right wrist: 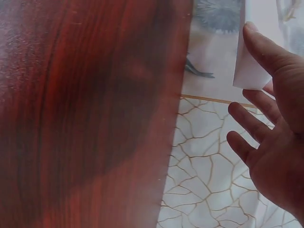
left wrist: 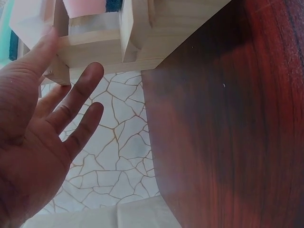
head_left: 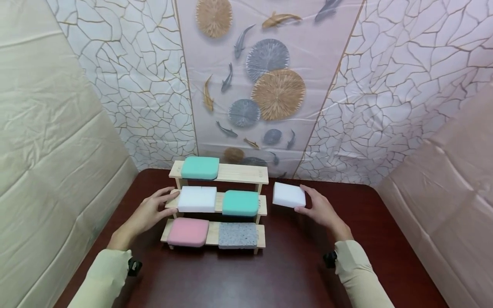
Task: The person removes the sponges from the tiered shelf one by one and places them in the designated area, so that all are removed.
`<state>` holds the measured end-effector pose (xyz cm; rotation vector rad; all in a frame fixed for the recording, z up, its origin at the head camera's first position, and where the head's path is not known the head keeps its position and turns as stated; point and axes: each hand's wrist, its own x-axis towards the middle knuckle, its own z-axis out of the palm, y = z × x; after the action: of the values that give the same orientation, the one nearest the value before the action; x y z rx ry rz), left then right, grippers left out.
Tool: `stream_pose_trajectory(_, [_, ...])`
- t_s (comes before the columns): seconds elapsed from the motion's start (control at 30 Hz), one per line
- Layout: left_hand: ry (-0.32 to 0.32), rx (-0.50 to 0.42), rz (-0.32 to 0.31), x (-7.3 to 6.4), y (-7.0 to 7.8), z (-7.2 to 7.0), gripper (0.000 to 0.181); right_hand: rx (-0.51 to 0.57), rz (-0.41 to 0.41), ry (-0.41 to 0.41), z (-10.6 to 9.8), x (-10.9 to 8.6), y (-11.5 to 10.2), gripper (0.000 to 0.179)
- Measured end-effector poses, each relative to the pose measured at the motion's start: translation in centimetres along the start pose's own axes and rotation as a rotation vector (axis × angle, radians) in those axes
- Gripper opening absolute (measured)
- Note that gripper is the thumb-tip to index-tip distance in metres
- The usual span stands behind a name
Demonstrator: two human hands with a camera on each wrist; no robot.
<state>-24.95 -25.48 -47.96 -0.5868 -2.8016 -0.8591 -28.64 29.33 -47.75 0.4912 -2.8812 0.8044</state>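
Note:
A three-tier wooden shelf (head_left: 240,173) stands on the table. My left hand (head_left: 146,211) grips the left end of its middle tier between thumb and fingers, next to a white sponge (head_left: 197,199). In the left wrist view the other fingers reach out loosely below the wood. To the right of the shelf, my right hand (head_left: 323,210) pinches another white sponge (head_left: 289,195) by its right edge. That sponge appears raised off the table, and the right wrist view shows the thumb (right wrist: 266,47) on its face.
A green sponge (head_left: 200,167) lies on the top tier's left, another green sponge (head_left: 240,203) on the middle tier's right. The bottom tier bears a pink sponge (head_left: 188,232) and a grey speckled sponge (head_left: 237,235). Patterned cloth (head_left: 246,85) hangs behind the dark table (head_left: 231,282).

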Motion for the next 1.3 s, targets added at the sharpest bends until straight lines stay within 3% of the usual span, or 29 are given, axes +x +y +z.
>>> stream_pose_trajectory(0.17, [-0.001,0.003,0.008,0.0,0.1,-0.1,0.058,-0.019,0.023,-0.028,1.0,-0.3,0.7,0.086])
stream_pose_trajectory(0.57, [-0.069,-0.051,-0.054,0.4,0.0,-0.8,0.062,-0.047,0.016,-0.064,2.5,-0.3,1.2,0.084])
stream_pose_trajectory(0.9, [-0.083,-0.047,0.003,1.4,0.1,-1.2,0.060,-0.065,0.060,-0.080,3.1,-0.8,2.0,0.081])
stream_pose_trajectory(1.3, [-0.068,-0.050,-0.008,0.2,-0.5,-0.6,0.063,-0.034,0.037,-0.122,2.9,-0.2,2.0,0.086])
